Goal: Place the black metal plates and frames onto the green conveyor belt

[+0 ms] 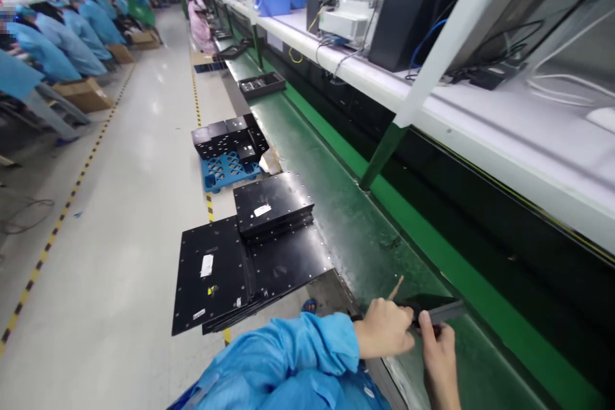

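Note:
A dark, flat, box-like part (444,311) is tilted just above the green bench top (331,205) at the lower right. My right hand (439,355) grips its near edge, thumb on top and fingers curled below. My left hand (387,328), in a blue sleeve, is closed against the part's left end; what its fingers hold is hidden. A thin brown stick-like thing (396,288) rises just behind my left knuckles.
Stacked black panels (211,275) stand left of the bench, with black boxes (225,134) on a blue pallet (225,170) beyond. A white shelf (384,86) with equipment runs along the right. People in blue sit far left.

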